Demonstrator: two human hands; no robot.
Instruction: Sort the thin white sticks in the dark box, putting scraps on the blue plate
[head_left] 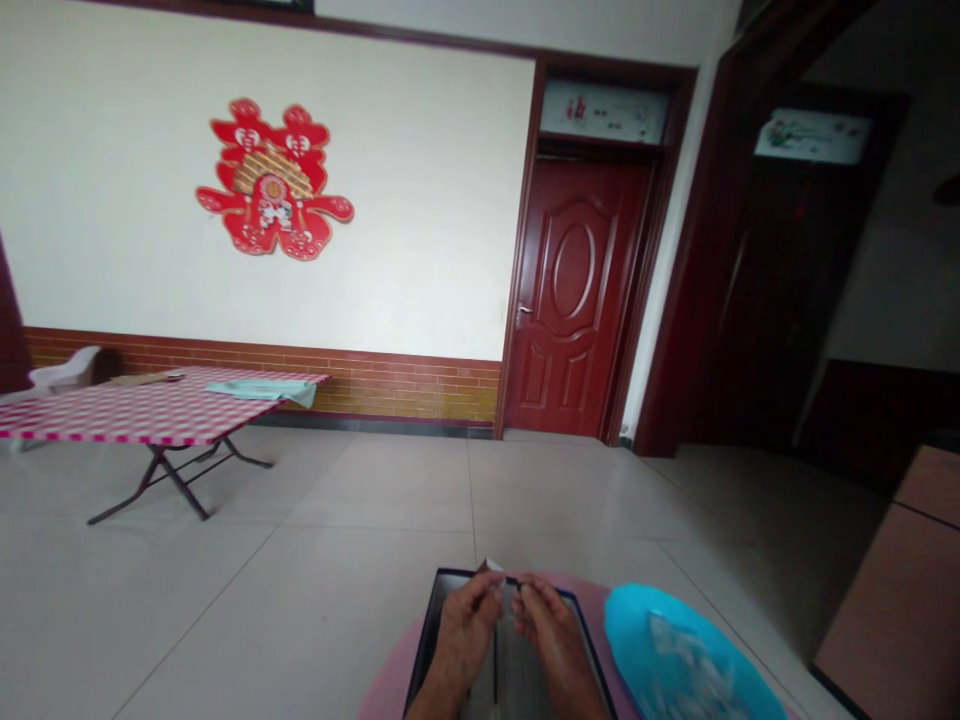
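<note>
My left hand point(466, 622) and my right hand point(549, 628) are close together above a shallow dark-rimmed box point(425, 640). The fingers of each hand are pinched closed, fingertips almost meeting. Whatever they hold is too small and blurred to name. Inside the box, a grey surface with a dark line down it shows between my wrists. A small pale flap point(493, 565) sticks up at the box's far edge, just beyond my left fingertips. The box lies on a round pink tabletop point(397, 665), partly covered by my forearms.
Right of the box stands a bright blue basin point(630, 625) holding clear plastic-looking pieces point(694, 665). Far left is a folding table point(150, 410) with a checked cover, a light green cloth point(262, 388) and a white chair point(66, 370). A pinkish cabinet point(889, 600) is at right.
</note>
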